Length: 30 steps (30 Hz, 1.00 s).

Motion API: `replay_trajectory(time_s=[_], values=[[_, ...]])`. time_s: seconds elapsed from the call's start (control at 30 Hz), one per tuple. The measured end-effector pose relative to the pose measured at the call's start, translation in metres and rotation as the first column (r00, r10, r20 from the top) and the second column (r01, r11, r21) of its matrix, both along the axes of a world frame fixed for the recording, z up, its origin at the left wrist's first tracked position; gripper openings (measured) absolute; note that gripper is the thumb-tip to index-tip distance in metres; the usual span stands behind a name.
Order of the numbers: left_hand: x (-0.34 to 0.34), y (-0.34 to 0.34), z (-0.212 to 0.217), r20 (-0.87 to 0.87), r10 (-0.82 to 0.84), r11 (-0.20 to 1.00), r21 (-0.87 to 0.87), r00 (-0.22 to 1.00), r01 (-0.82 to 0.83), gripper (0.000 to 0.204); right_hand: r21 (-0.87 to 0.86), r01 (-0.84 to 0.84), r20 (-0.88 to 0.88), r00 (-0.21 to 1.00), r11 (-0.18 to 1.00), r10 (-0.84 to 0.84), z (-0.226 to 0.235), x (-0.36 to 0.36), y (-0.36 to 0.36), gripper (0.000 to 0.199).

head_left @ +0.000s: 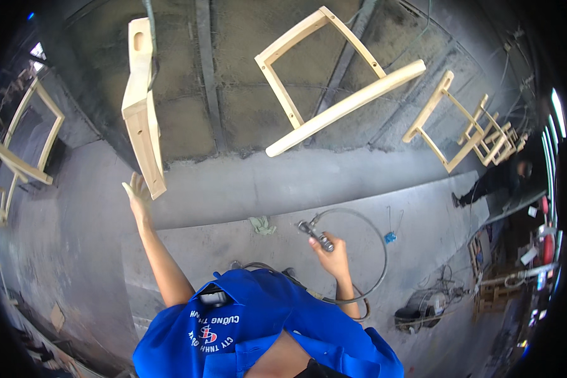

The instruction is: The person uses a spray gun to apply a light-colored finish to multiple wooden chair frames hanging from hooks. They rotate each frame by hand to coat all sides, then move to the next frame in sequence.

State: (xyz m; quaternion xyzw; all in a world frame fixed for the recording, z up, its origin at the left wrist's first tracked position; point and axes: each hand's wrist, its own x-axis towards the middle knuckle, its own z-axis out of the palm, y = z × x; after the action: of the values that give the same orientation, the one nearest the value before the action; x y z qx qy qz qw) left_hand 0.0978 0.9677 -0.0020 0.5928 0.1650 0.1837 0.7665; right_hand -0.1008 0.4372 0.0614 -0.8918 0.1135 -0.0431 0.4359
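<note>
Through the head camera I see a pale, bare wooden frame almost edge-on: long and angular, with an oval slot near its top and a small dark hole lower down. My left hand is at that frame's lower end, fingers spread; I cannot tell whether they touch. Right of the frame and nearer my body, my right hand wraps around a grey metal spray gun with a looped grey hose.
</note>
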Motion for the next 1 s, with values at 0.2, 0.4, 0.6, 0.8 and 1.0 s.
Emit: replay_trajectory(time_s=[0.2, 0.4, 0.6, 0.8, 1.0], values=[[0.038, -0.034, 0.002, 0.024, -0.111, 0.97, -0.216, 0.994, 0.114, 0.083, -0.129, 0.457, 0.43, 0.826, 0.88, -0.366, 0.084, 0.0, 0.014, 0.035], [0.094, -0.004, -0.018, -0.021, -0.17, 0.977, -0.131, 0.985, 0.166, 0.078, -0.239, 0.692, 0.812, 0.527, 0.681, -0.25, 0.084, -0.014, 0.093, 0.047], [0.145, 0.015, -0.045, -0.067, -0.093, 0.996, 0.004, 0.993, 0.093, 0.071, -0.459, 0.345, 0.287, 0.93, 0.819, -0.231, 0.019, -0.017, 0.16, 0.048], [0.144, -0.001, -0.027, 0.136, 0.166, 0.969, 0.164, 0.977, -0.187, 0.053, -0.248, 0.482, 0.433, 0.831, 0.84, -0.349, 0.04, -0.022, 0.131, 0.046], [0.104, -0.02, -0.033, 0.199, 0.197, 0.952, 0.193, 0.96, -0.236, 0.052, -0.19, 0.739, 0.837, 0.466, 0.646, -0.287, 0.075, -0.021, 0.108, 0.059]])
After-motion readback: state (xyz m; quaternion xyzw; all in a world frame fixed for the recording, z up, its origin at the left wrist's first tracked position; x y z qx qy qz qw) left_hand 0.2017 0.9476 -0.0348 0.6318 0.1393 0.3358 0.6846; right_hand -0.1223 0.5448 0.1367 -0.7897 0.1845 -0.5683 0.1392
